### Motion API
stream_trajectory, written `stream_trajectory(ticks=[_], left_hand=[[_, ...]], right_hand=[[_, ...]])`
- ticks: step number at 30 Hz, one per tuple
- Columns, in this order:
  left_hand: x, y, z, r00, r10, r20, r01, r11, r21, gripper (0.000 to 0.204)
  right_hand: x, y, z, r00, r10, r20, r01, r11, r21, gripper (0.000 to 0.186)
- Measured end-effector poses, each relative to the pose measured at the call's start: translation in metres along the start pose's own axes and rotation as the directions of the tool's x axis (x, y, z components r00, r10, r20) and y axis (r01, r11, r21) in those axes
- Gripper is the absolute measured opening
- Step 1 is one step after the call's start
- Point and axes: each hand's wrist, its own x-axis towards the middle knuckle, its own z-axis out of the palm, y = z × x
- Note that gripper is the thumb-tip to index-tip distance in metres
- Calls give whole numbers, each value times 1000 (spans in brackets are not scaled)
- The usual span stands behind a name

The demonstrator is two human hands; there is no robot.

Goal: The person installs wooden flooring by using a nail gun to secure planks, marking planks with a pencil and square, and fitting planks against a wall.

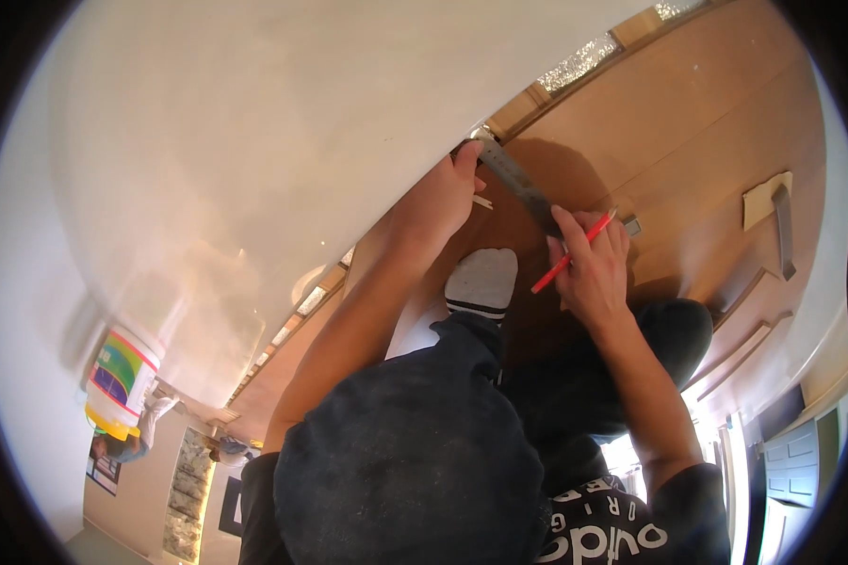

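Observation:
My left hand (450, 193) grips the upper end of a grey metal rule (511, 172) at the edge of the white surface (254, 113), where a narrow gap borders the brown floor panels (688, 113). My right hand (594, 273) holds a red pencil (556, 270), its thumb resting by the lower end of the rule. A small metal piece (634, 225) lies just beyond my right fingers, and a thin pale strip (481, 202) is beside my left hand.
My socked foot (481, 281) and bent knees are below. At right lie a cardboard scrap (758, 202), a grey strip (782, 231) and long trim pieces (740, 353). A white-and-yellow bucket (122, 381) is at left; people (141, 443) appear in the background near a stone wall strip.

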Motion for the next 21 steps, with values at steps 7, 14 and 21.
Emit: stream_trajectory(ticks=[7,14,21], left_hand=[[3,-2,2,999,30,-19,-30,999,-33,34],[4,0,4,998,49,-28,-48,999,21,36],[5,-7,5,996,80,-44,-82,996,-25,36]], right_hand=[[44,-34,5,925,367,96,-313,599,737,29],[62,-44,61,831,554,53,-319,395,862,20],[55,-43,79,826,551,-119,-234,528,817,13]])
